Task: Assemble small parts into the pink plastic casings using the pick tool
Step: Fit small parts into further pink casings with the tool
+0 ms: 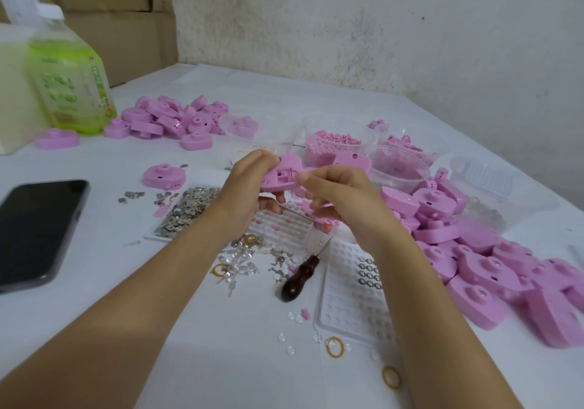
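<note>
One light-looking, stiff pink casing (280, 177) sits gripped at its rim by the left hand (249, 184), its edge pinched by the right hand (343, 198).

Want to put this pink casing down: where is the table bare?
Bare white tabletop: between the black phone and the left forearm, and at the near edge between both forearms. Crowded: loose metal bits around the dark-handled pick tool, and the heaped pink plastic casings at right.

We count one pink casing (281, 174) between left hand (246, 187) and right hand (341, 200); one pick tool (300, 274) below them; one phone (38, 228) and one green bottle (69, 86) to their left. Casings fill two piles too crowded to count: far heap (170, 121) beyond the hands, near heap (474, 250) to their right.
</note>
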